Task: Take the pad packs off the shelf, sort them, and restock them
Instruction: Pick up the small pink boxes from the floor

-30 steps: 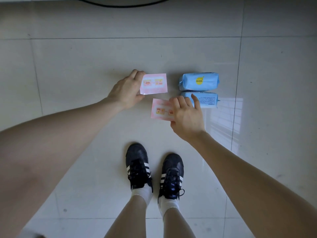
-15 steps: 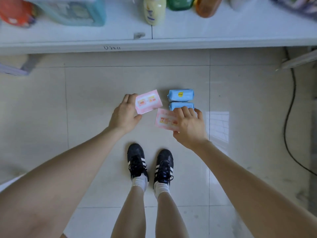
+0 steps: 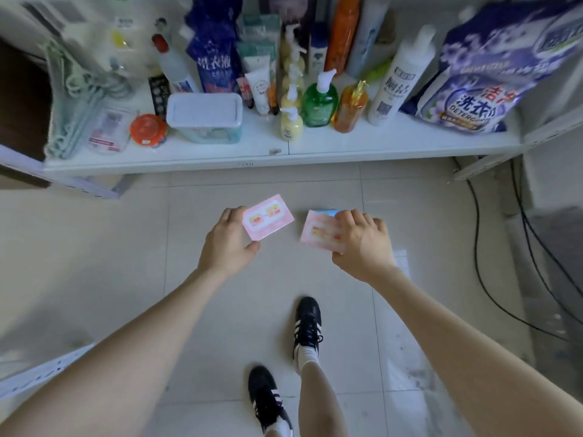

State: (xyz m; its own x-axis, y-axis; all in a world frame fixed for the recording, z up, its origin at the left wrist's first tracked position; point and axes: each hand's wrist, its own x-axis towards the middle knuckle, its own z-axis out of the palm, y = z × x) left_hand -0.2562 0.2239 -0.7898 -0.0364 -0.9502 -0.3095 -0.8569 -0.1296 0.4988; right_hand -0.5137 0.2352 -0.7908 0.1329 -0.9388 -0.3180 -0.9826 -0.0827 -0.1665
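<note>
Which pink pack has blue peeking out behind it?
The pink pack in the right hand: blue edge at its top. The other pink pack, left hand, shows none.

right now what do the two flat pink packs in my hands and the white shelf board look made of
left flat pink pack, in the left hand: looks like thin printed plastic film, soft sheen, crisp edges. right flat pink pack, in the right hand: likely the same, blurred. white shelf board: probably painted metal, thin front lip.

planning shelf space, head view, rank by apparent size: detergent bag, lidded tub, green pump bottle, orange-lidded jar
1. detergent bag
2. lidded tub
3. green pump bottle
4. orange-lidded jar
Same shelf, so nearness matters little.
</note>
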